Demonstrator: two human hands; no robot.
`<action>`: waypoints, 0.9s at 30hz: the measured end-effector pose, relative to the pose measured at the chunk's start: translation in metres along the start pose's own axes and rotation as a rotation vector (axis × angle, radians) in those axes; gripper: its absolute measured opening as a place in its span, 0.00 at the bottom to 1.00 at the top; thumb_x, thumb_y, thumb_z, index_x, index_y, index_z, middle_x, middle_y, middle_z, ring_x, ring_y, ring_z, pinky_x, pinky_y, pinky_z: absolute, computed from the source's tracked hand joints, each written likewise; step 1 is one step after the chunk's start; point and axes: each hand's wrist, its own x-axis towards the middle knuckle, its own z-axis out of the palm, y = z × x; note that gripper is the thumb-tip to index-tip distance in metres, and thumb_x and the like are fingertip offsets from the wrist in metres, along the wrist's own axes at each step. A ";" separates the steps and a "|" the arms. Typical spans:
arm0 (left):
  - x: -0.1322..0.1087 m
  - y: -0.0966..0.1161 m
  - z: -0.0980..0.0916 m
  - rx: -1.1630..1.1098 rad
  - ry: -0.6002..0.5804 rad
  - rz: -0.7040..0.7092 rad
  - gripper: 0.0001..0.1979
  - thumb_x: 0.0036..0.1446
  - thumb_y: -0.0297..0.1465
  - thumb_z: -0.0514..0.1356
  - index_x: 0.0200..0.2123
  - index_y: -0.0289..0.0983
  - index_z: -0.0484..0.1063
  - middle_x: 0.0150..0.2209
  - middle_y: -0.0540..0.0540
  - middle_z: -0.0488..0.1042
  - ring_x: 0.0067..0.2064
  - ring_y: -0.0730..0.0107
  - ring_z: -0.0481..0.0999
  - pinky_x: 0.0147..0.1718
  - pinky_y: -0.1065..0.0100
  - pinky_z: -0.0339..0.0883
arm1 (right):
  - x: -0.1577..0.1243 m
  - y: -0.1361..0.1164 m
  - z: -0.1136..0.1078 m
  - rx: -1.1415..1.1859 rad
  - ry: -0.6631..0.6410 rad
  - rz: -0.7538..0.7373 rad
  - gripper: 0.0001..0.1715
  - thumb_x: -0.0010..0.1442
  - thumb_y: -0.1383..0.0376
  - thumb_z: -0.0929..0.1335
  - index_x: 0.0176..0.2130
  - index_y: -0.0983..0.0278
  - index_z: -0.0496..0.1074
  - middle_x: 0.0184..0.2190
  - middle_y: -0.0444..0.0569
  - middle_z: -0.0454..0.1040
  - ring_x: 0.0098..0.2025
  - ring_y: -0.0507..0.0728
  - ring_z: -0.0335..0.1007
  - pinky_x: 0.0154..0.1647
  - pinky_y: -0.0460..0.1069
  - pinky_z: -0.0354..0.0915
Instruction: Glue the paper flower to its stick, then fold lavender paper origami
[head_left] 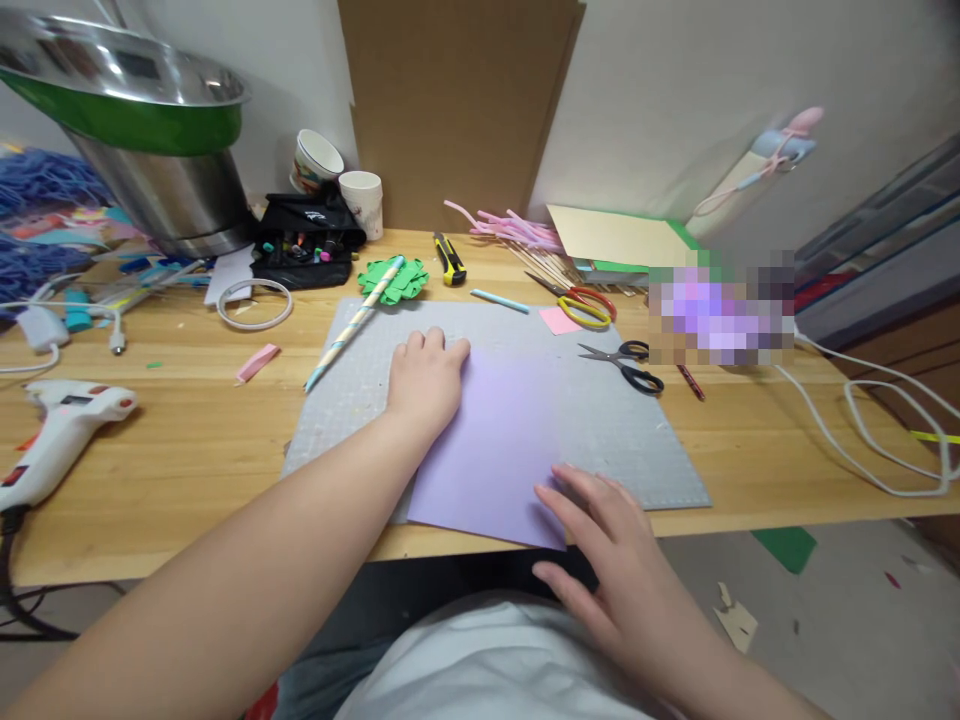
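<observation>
A lilac sheet of paper (499, 440) lies on a grey cutting mat (630, 440) on the wooden table (187, 450). My left hand (425, 378) rests on the sheet's far left corner, fingers curled under and pressed to the mat, nothing visibly held. My right hand (600, 540) lies flat and open on the sheet's near right corner at the table edge. A rolled paper stick (352, 325) lies across the mat's left corner, its tip on a green paper flower (394, 280).
Black scissors (626, 365) and red-yellow scissors (581, 300) lie at the mat's right. A yellow utility knife (450, 260), pink strips (510, 225), marker case (307, 250), cups, a steel pot (150, 130) stand behind. A glue gun (60, 430) lies left, white cables (870, 420) right.
</observation>
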 end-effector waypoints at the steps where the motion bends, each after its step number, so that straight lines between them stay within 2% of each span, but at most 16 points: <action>1: 0.000 -0.002 0.000 -0.033 0.002 -0.005 0.14 0.64 0.30 0.49 0.44 0.42 0.74 0.42 0.40 0.68 0.47 0.51 0.64 0.43 0.54 0.57 | 0.003 0.004 0.003 -0.023 -0.013 -0.007 0.29 0.60 0.61 0.67 0.58 0.65 0.62 0.57 0.62 0.62 0.58 0.65 0.58 0.55 0.65 0.59; 5: 0.002 -0.012 -0.003 -0.219 -0.005 -0.032 0.14 0.60 0.30 0.56 0.49 0.41 0.70 0.42 0.42 0.70 0.46 0.54 0.67 0.46 0.54 0.60 | 0.009 0.022 0.008 -0.016 -0.031 -0.126 0.27 0.60 0.58 0.68 0.56 0.63 0.65 0.58 0.59 0.65 0.59 0.65 0.59 0.54 0.64 0.63; 9: 0.006 -0.018 -0.015 -0.446 -0.025 -0.036 0.17 0.58 0.34 0.59 0.49 0.37 0.69 0.43 0.42 0.71 0.44 0.62 0.71 0.44 0.61 0.66 | 0.013 0.041 -0.002 0.067 0.060 -0.172 0.20 0.61 0.70 0.66 0.54 0.64 0.68 0.52 0.55 0.72 0.56 0.59 0.66 0.52 0.56 0.66; 12: 0.006 -0.018 -0.033 -0.603 -0.069 0.068 0.14 0.60 0.39 0.56 0.46 0.39 0.72 0.47 0.46 0.72 0.47 0.65 0.72 0.42 0.67 0.67 | 0.023 0.054 -0.008 0.099 0.123 -0.162 0.22 0.60 0.75 0.65 0.53 0.63 0.69 0.49 0.52 0.75 0.53 0.56 0.69 0.51 0.53 0.68; 13: 0.005 -0.018 -0.040 -0.678 -0.106 0.130 0.15 0.61 0.41 0.54 0.45 0.41 0.73 0.47 0.47 0.73 0.49 0.65 0.72 0.43 0.67 0.67 | 0.027 0.058 -0.009 0.105 0.142 -0.148 0.22 0.59 0.75 0.65 0.53 0.63 0.69 0.49 0.52 0.75 0.52 0.56 0.70 0.52 0.53 0.68; 15: 0.002 -0.016 -0.051 -0.929 -0.251 0.287 0.19 0.61 0.45 0.54 0.44 0.40 0.75 0.48 0.45 0.74 0.51 0.62 0.71 0.47 0.64 0.65 | 0.035 0.064 -0.009 0.131 0.188 -0.094 0.21 0.59 0.74 0.65 0.51 0.62 0.70 0.47 0.50 0.76 0.50 0.55 0.72 0.51 0.52 0.68; 17: -0.003 -0.014 -0.058 -1.089 -0.379 0.376 0.23 0.55 0.49 0.60 0.46 0.39 0.75 0.47 0.44 0.74 0.50 0.60 0.72 0.49 0.62 0.64 | 0.042 0.068 -0.009 0.166 0.235 -0.013 0.18 0.60 0.73 0.65 0.49 0.61 0.72 0.44 0.49 0.78 0.47 0.54 0.74 0.49 0.50 0.69; 18: -0.005 -0.013 -0.060 -1.115 -0.405 0.396 0.25 0.50 0.48 0.64 0.46 0.38 0.75 0.46 0.44 0.75 0.49 0.60 0.73 0.49 0.63 0.64 | 0.045 0.069 -0.010 0.181 0.253 0.033 0.16 0.61 0.72 0.65 0.48 0.60 0.72 0.43 0.48 0.78 0.44 0.53 0.75 0.47 0.48 0.70; 20: -0.008 -0.009 -0.060 -1.104 -0.385 0.407 0.22 0.46 0.41 0.70 0.43 0.36 0.76 0.43 0.44 0.77 0.45 0.62 0.74 0.46 0.65 0.66 | 0.051 0.069 -0.011 0.200 0.280 0.107 0.13 0.62 0.70 0.65 0.46 0.60 0.74 0.40 0.46 0.79 0.41 0.52 0.76 0.43 0.46 0.71; 23: -0.012 -0.003 -0.056 -1.022 -0.282 0.417 0.06 0.56 0.30 0.64 0.37 0.35 0.77 0.35 0.45 0.79 0.38 0.68 0.76 0.41 0.68 0.67 | 0.056 0.068 -0.011 0.213 0.302 0.141 0.11 0.62 0.68 0.65 0.43 0.59 0.75 0.38 0.45 0.80 0.39 0.52 0.77 0.40 0.46 0.71; 25: -0.012 -0.001 -0.052 -0.973 -0.218 0.407 0.07 0.60 0.28 0.59 0.34 0.34 0.77 0.32 0.46 0.79 0.35 0.71 0.76 0.37 0.70 0.67 | 0.058 0.068 -0.009 0.216 0.310 0.140 0.11 0.62 0.68 0.65 0.43 0.59 0.75 0.38 0.45 0.80 0.39 0.53 0.77 0.40 0.46 0.71; 27: -0.013 -0.001 -0.049 -0.949 -0.172 0.386 0.07 0.60 0.28 0.59 0.32 0.35 0.78 0.30 0.47 0.79 0.33 0.71 0.76 0.34 0.71 0.67 | 0.058 0.069 -0.007 0.219 0.308 0.138 0.11 0.61 0.68 0.65 0.43 0.59 0.74 0.38 0.45 0.80 0.39 0.54 0.77 0.40 0.47 0.72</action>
